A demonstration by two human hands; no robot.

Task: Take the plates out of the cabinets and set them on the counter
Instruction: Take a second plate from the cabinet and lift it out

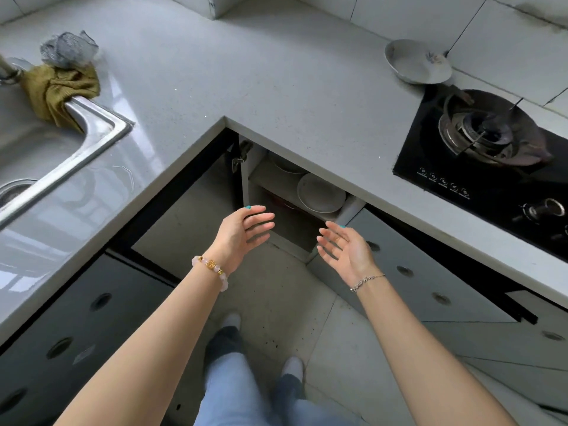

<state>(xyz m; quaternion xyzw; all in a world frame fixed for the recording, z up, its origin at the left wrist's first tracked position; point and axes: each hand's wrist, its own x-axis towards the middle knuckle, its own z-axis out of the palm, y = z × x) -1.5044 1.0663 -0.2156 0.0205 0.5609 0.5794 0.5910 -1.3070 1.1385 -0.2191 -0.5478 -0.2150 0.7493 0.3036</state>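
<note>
Below the counter (276,96) corner, plates (319,193) lie stacked flat on the open cabinet (353,210) shelf, beyond both hands; left hand (246,230) and right hand (344,245) are spread, empty, the right seemingly nearer.

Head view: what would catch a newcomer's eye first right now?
The left hand and right hand hover open and empty before the open corner cabinet, where pale stacked plates sit on a shelf under the counter. One shallow plate already lies on the counter by the wall, just behind the black gas hob.
</note>
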